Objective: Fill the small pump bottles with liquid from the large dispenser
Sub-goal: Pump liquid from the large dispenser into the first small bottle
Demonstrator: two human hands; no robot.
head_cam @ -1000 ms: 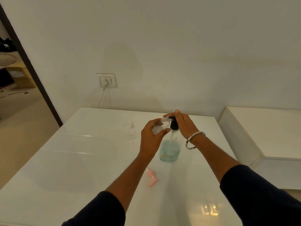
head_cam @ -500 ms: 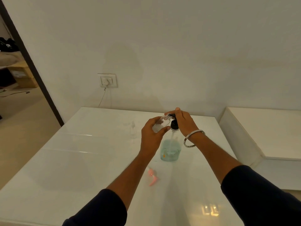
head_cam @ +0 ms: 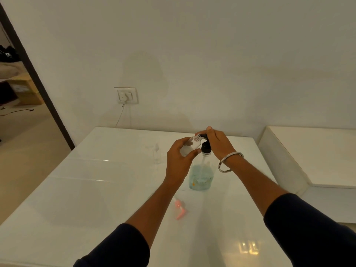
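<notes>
One pink pump head (head_cam: 179, 209) lies loose on the glossy white table (head_cam: 96, 189). Beyond it stands one large dispenser (head_cam: 201, 175), part-filled with blue liquid. Left hand (head_cam: 180, 160) grips one small clear bottle (head_cam: 189, 145), tilted at the spout. Right hand (head_cam: 217, 144) presses the black pump. One wall socket (head_cam: 126, 95) behind; doorway left.

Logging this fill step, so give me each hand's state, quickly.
Left hand: closed around the small clear plastic bottle, tilted toward the nozzle.
Right hand: resting on the black pump head of the large clear dispenser; grip cannot be told.
</notes>
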